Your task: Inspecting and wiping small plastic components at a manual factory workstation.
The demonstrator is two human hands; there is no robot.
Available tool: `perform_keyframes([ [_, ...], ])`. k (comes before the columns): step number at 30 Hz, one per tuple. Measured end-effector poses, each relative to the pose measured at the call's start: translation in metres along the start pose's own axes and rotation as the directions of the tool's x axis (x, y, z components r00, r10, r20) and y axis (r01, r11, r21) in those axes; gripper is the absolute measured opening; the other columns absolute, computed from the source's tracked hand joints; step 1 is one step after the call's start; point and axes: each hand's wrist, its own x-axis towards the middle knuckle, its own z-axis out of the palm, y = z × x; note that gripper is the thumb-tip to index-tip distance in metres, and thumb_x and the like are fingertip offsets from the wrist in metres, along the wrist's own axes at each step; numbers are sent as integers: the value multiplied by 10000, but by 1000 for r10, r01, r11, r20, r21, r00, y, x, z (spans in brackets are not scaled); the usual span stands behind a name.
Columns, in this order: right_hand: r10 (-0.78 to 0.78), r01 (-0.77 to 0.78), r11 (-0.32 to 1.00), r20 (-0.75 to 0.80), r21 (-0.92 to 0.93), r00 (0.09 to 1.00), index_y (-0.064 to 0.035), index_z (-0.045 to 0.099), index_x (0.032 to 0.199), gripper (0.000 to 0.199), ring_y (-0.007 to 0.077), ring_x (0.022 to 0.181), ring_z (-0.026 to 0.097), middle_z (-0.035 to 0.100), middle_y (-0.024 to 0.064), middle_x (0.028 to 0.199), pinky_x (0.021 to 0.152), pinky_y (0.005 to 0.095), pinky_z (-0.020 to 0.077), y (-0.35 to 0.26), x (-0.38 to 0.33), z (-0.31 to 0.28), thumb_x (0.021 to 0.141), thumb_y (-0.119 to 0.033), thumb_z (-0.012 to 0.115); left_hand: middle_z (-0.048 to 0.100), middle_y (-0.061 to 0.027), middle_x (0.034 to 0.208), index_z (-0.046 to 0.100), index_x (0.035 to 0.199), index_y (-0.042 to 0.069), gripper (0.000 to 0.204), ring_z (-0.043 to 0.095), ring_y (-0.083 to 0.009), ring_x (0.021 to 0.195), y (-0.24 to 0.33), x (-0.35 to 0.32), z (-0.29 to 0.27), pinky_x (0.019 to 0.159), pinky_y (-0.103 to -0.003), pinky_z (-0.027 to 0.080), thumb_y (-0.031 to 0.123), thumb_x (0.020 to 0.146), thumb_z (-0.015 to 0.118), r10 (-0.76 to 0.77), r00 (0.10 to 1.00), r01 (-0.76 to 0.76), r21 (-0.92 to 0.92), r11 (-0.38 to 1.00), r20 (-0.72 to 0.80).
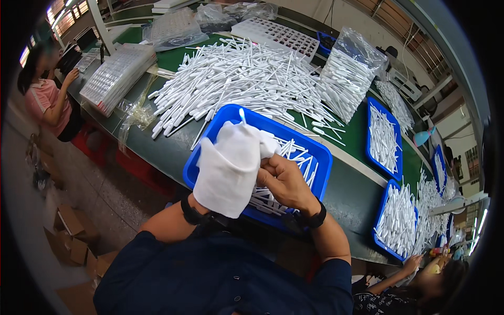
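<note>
My left hand [231, 168] is buried inside a white cloth [226, 178], so I cannot tell how its fingers sit under the fabric, only that the cloth wraps it down to the wrist. My right hand [286, 184] is bare and curled, its fingers pinching the cloth's edge near my left knuckles, closed on the fabric. Both hands hang over the blue tray [210, 152] right in front of me, which holds a thin layer of white plastic droppers [296, 152]; one dropper pokes up just behind the cloth. I judge the work barely begun: the tray is only partly filled, and a big loose heap [241, 79] of droppers lies on the green table [352, 189] beyond it. To my right, other blue trays [383, 136] hold droppers, and a clear bag [349, 73] stands full.
</note>
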Motion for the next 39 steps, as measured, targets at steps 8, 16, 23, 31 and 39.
perform_keyframes([
  [8,-57,61,972,22,-228,998,40,615,1063,208,105,700,628,689,94,801,643,264,494,-19,-2,1,941,-125,651,479,-98,1406,308,1507,55,578,482,-200,1297,-17,-2,-4,1103,-373,387,86,988,561,-238,948,291,-883,368,214],
  [16,-155,180,895,95,-408,983,16,631,1063,200,98,688,621,663,107,785,640,264,492,-10,-1,-4,924,-126,657,502,-84,1370,331,1487,53,524,471,-189,1292,-6,-18,17,1097,-326,380,72,1000,524,-78,991,128,-557,821,113],
  [23,8,-24,987,-103,-158,995,18,654,1047,205,94,683,611,661,63,765,641,244,480,-30,1,-17,974,-170,616,524,-78,1326,394,1441,60,500,513,-211,1223,26,11,-12,1028,-301,407,173,976,535,93,972,-142,226,964,217],
  [31,-61,130,974,-333,188,941,8,659,984,250,94,662,597,648,36,731,625,238,475,-22,3,-43,1018,-223,569,539,-86,1309,435,1411,49,561,527,-236,1192,51,1,-14,974,-319,436,215,896,585,77,934,8,-238,971,348],
  [39,-82,184,936,-323,301,943,16,656,947,254,97,650,616,662,50,724,631,232,489,-17,6,-34,1013,-218,583,573,-96,1204,489,1319,33,421,567,-235,1120,66,12,-17,924,-305,452,43,904,560,63,968,-57,-32,998,244],
])
